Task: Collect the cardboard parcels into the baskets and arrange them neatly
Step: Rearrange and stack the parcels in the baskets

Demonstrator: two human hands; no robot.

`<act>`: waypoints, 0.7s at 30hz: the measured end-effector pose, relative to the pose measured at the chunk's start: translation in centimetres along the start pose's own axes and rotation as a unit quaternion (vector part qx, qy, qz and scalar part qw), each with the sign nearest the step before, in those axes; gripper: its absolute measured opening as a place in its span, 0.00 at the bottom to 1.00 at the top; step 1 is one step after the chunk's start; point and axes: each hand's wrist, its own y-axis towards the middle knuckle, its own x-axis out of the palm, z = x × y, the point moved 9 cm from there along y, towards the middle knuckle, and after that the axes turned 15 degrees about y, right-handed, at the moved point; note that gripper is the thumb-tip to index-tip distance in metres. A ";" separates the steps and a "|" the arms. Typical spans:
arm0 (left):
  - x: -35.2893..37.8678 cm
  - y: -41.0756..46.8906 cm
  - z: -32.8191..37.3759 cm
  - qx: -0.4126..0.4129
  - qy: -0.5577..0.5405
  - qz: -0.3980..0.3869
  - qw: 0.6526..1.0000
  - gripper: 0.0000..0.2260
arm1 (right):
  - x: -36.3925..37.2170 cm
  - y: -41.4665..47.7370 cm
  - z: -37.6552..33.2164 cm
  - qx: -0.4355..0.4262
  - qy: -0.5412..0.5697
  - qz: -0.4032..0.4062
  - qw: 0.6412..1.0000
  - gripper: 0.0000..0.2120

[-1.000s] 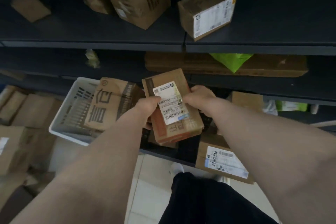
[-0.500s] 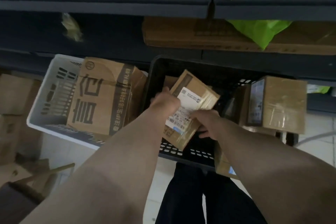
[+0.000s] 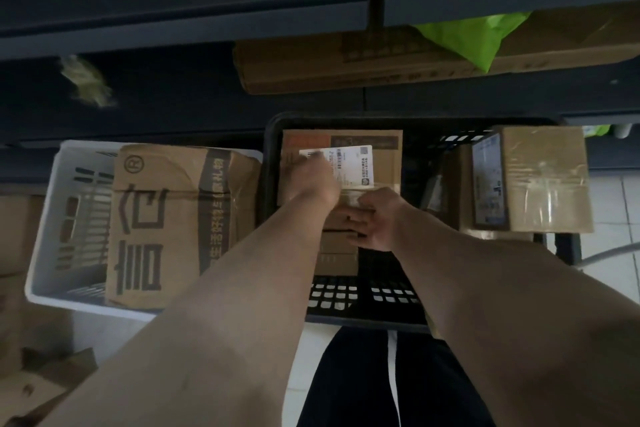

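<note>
A small cardboard parcel [image 3: 386, 163] with a white label lies flat inside the black basket [image 3: 363, 312], on top of other boxes. My left hand [image 3: 311, 180] rests on its top, with the fingers over the label. My right hand [image 3: 375, 218] holds the parcel's near edge, thumb on top and fingers against the side. To the left, the white basket [image 3: 45, 236] holds a large printed carton [image 3: 166, 218].
A taped box [image 3: 540, 180] stands at the black basket's right end. Dark shelves run above; one carries a long flat carton [image 3: 346, 69] and a green bag [image 3: 474, 35]. More cardboard boxes [image 3: 17, 229] are piled on the floor at left.
The labelled parcel went from tilted in both hands above the black basket to lying flat inside it. Both hands followed it down, and the view tipped further downward.
</note>
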 end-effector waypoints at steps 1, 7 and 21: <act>1.2 -0.3 -0.1 0.013 -0.011 -0.040 0.999 0.15 | 0.1 0.3 0.1 -0.004 -0.001 -0.005 1.000 0.14; 1.3 -0.4 -0.1 0.021 -0.009 -0.069 0.997 0.17 | -1.2 1.4 0.9 0.007 -0.058 0.063 0.996 0.12; 0.4 -7.6 11.4 0.047 -0.109 -0.136 0.984 0.10 | -11.3 -13.8 -13.4 -0.195 -0.272 0.029 0.942 0.21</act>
